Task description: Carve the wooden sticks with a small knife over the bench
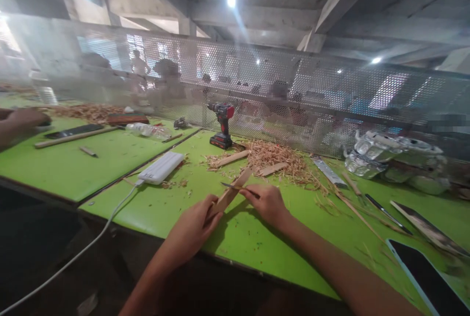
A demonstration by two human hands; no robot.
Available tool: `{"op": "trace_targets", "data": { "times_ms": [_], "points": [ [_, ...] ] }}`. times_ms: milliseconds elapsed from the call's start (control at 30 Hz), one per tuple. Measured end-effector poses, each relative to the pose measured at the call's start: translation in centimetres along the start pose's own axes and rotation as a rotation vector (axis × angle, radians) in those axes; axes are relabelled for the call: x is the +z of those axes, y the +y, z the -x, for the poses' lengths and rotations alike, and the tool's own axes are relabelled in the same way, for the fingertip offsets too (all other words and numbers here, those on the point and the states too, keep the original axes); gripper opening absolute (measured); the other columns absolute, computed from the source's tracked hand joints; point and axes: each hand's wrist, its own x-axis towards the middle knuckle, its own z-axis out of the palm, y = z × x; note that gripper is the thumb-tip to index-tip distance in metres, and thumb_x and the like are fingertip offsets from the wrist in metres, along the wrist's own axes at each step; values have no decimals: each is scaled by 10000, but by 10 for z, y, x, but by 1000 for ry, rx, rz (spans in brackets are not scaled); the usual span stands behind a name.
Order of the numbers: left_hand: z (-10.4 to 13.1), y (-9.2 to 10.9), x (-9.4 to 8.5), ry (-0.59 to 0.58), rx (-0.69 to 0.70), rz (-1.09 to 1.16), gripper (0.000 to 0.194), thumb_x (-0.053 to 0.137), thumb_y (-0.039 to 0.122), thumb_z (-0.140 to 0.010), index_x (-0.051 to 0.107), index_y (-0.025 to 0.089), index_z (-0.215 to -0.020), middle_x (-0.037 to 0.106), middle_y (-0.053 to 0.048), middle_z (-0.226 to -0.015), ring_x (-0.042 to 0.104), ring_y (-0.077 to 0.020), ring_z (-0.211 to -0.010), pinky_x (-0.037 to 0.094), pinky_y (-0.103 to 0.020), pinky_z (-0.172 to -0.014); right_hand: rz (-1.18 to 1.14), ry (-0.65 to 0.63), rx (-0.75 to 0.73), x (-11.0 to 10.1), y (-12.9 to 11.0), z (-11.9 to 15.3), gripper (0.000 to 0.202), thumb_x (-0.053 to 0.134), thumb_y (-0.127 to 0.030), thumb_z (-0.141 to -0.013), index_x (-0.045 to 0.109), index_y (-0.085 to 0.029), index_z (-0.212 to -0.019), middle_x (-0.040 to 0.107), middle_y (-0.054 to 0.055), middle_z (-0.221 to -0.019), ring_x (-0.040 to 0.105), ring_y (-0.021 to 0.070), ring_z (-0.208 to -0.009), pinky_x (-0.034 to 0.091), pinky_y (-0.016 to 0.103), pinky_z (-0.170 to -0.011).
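Can't read any txt, nos. or signs on my feed. Drill (223, 124): any brand mark's too small for me to make out. White block (161, 168) w/ cable: nothing legible from here. Phone (424, 276), R side: dark scrn, zero readable. Clear bottle (46, 91), far L: too blurry.

Wooden strip (224, 200), slanted, thin knife (229, 186) across it
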Motion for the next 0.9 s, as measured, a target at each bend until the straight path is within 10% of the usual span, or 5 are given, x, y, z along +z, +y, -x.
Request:
{"op": "trace_targets", "data": {
  "times_ms": [900],
  "points": [
    [-10, -10, -1, 15, 46, 72, 327, 573, 471, -953, 736, 235, -1108, 813, -136, -1099, 723, -320, -953, 498, -397, -830, 202, -19, 50, -19, 19, -5, 553, 443, -578, -1098, 857, -266, -907, 764, 9, -713, 584, 136, -536, 361, 257, -512]
  ]
}}
